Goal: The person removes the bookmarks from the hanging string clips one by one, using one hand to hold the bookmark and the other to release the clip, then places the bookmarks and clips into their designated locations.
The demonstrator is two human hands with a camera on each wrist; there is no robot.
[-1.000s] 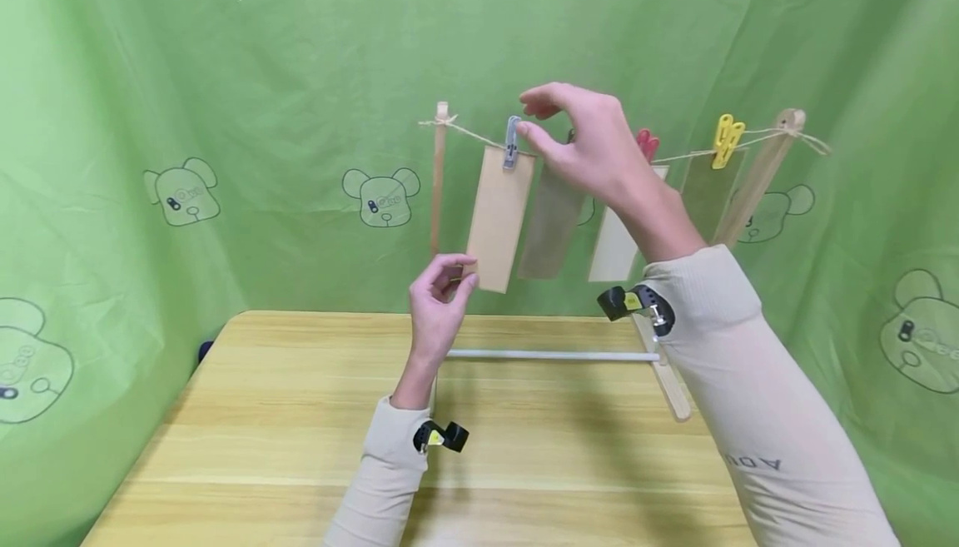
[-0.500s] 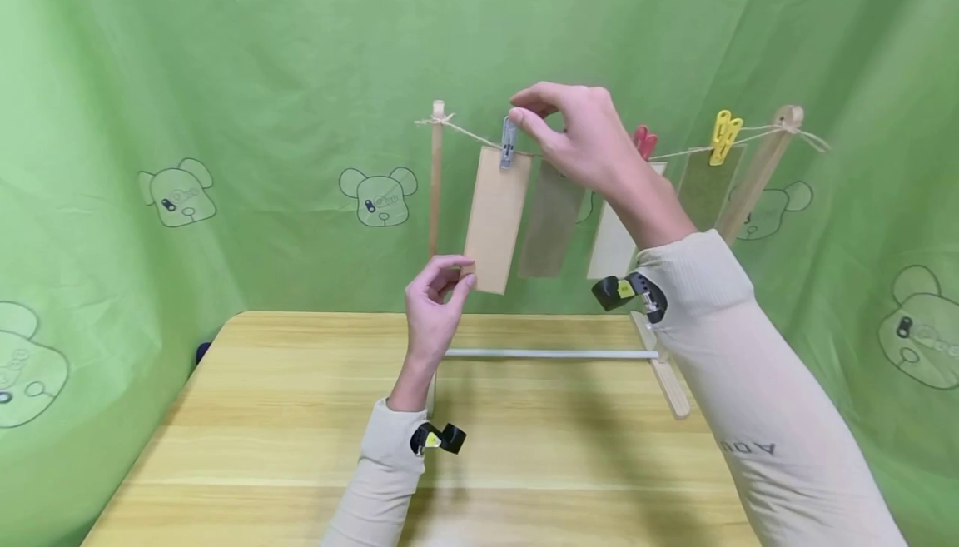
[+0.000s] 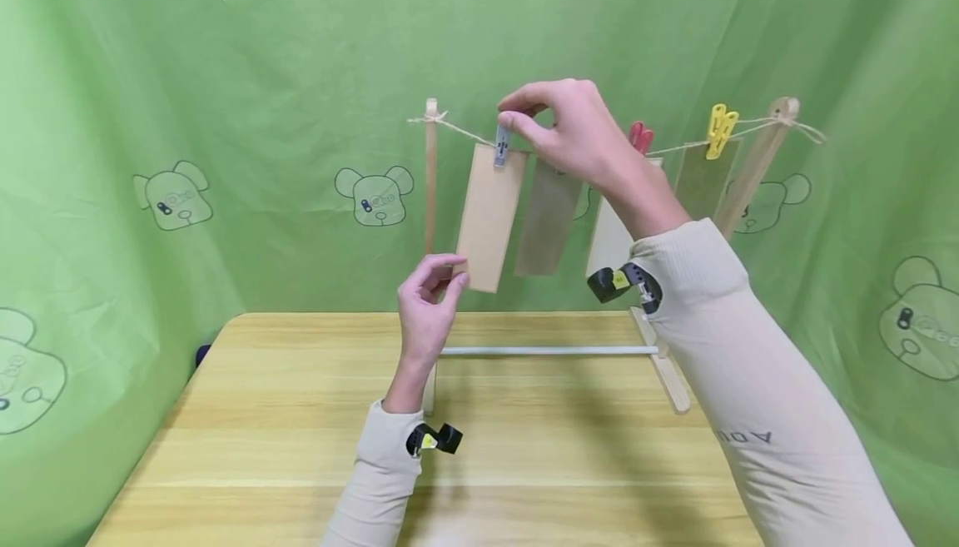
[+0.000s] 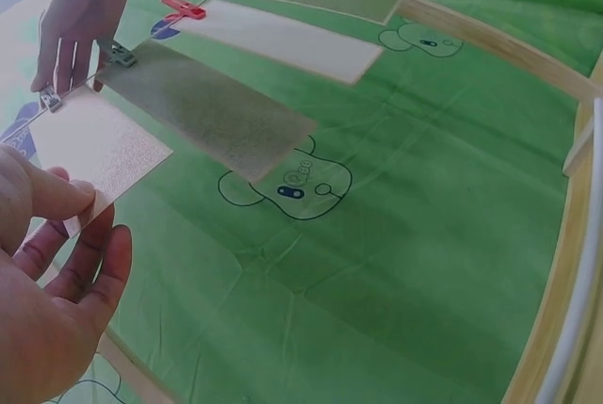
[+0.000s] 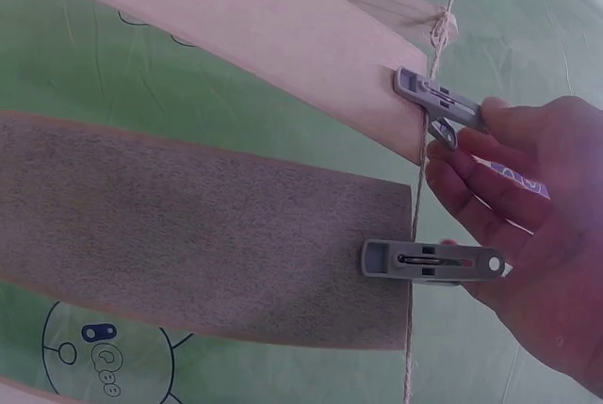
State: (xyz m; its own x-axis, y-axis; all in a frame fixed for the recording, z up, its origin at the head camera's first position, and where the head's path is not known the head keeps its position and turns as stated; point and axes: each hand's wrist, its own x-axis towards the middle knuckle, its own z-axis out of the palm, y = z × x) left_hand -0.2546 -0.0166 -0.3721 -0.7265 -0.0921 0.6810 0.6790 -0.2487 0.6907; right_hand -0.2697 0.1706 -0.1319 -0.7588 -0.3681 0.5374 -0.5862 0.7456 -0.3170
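Observation:
A tan rectangular card (image 3: 490, 218) hangs from a twine line under a grey clothespin (image 5: 438, 98). My right hand (image 3: 580, 131) pinches that clothespin's upper end between thumb and forefinger, its other fingers behind the twine. At the card's lower left corner, my left hand (image 3: 429, 305) holds the edge between thumb and fingers; the left wrist view shows the thumb (image 4: 61, 194) on its face. Beside it hangs a dark grey card (image 5: 207, 225) from a second grey clothespin (image 5: 433, 260), which sits just below my right fingers in the right wrist view.
Farther right, a red clothespin (image 3: 640, 137) holds a white card (image 3: 608, 239) and a yellow clothespin (image 3: 721, 131) an olive card (image 3: 700, 181). Wooden posts (image 3: 430, 181) carry the twine (image 3: 466, 128). A white rod (image 3: 547, 350) joins their feet above the wooden table (image 3: 262, 430).
My right forefinger and thumb have come together over the grey clothespin's top. My left hand keeps its hold on the tan card, and the whole head view has shifted slightly.

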